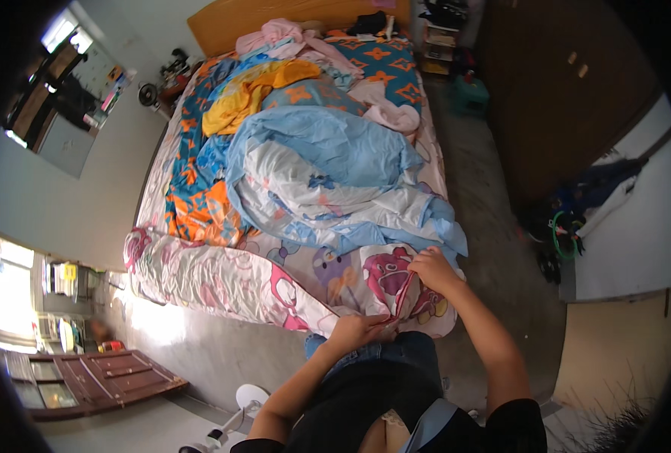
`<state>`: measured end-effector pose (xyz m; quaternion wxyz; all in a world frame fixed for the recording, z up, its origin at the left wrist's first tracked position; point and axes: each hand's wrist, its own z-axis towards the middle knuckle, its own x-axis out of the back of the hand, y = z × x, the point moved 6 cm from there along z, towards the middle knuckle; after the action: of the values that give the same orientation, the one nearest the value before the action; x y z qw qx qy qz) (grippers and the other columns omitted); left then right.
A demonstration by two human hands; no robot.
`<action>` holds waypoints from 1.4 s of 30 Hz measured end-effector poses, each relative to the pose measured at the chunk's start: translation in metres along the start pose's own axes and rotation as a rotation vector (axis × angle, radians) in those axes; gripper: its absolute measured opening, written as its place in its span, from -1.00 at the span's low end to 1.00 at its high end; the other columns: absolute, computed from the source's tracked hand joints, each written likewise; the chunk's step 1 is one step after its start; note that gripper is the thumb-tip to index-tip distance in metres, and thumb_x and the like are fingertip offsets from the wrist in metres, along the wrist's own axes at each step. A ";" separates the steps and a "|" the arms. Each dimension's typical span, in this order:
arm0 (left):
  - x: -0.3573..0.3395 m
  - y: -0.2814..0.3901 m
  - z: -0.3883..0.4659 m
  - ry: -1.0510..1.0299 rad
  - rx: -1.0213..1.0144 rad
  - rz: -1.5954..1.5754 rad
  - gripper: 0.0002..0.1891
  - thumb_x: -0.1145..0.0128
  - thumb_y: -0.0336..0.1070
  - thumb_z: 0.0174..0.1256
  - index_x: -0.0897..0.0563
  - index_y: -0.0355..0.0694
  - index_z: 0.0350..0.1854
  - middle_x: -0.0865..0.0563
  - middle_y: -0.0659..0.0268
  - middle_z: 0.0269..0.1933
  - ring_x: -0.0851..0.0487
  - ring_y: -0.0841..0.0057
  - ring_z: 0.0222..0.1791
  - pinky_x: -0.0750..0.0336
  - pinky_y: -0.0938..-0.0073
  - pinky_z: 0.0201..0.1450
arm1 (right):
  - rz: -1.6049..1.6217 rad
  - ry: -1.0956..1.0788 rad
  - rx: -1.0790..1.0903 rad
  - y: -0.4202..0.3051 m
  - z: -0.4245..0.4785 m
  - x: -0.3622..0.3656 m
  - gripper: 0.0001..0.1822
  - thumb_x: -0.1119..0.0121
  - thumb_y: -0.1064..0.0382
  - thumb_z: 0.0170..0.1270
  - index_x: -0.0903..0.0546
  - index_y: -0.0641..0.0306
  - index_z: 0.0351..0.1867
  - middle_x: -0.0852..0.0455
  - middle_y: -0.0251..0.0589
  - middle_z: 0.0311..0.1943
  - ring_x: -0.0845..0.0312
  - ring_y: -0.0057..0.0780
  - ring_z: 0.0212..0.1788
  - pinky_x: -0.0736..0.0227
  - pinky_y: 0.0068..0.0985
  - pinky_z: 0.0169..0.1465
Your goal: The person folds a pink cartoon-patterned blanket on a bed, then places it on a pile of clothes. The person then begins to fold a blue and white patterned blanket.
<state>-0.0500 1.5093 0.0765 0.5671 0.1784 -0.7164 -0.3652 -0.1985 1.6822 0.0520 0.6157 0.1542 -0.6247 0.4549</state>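
Note:
A white and pink printed fabric cover (199,277) lies bunched along the near edge of the bed. My left hand (358,330) grips its edge near the middle of the bed's foot. Farther right and a little higher, my right hand (433,269) holds another part of that edge, beside a pink cartoon bear print. Dark pink trim runs between the two hands. Just beyond them a light blue and white quilt (324,147) lies rumpled on the printed bed sheet (301,260).
Yellow clothing (239,102) and pink fabric (279,37) lie heaped near the wooden headboard (307,17). A small fan (148,94) stands left of the bed. On the right are a green plastic stool (469,95) and a dark wardrobe (562,85).

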 end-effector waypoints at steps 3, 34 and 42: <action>-0.001 0.006 -0.005 0.034 -0.027 -0.009 -0.71 -0.14 -0.09 0.27 -0.71 0.09 0.02 -0.70 0.09 -0.45 -0.67 0.11 -0.50 -0.52 0.16 -0.42 | -0.015 0.008 0.176 -0.017 0.022 -0.011 -0.88 -0.07 0.35 0.11 -0.64 0.06 -0.40 -0.60 -0.38 -0.40 -0.55 -0.35 -0.13 -0.26 -0.21 0.18; -0.011 0.026 -0.012 0.183 0.034 0.012 -0.69 -0.17 -0.16 0.26 -0.69 0.01 0.05 -0.66 0.05 -0.52 -0.64 0.09 -0.54 -0.49 0.14 -0.45 | -0.154 -0.184 0.531 -0.023 0.032 -0.036 -0.90 -0.06 0.30 0.14 -0.61 0.05 -0.38 -0.58 -0.36 -0.29 -0.56 -0.37 -0.12 -0.36 -0.35 -0.06; 0.006 0.021 0.007 0.304 0.189 0.157 -0.70 -0.18 -0.13 0.27 -0.68 -0.05 0.01 -0.66 0.04 -0.53 -0.65 0.07 -0.51 -0.49 0.11 -0.43 | -0.121 -0.096 0.367 0.010 -0.005 0.027 -0.87 -0.07 0.29 0.12 -0.62 0.14 -0.32 -0.59 -0.33 -0.17 -0.48 -0.36 0.02 -0.33 -0.32 0.08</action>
<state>-0.0547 1.5216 0.0957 0.6764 0.2275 -0.6651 -0.2198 -0.2079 1.7013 0.0719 0.5731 0.3225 -0.5495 0.5154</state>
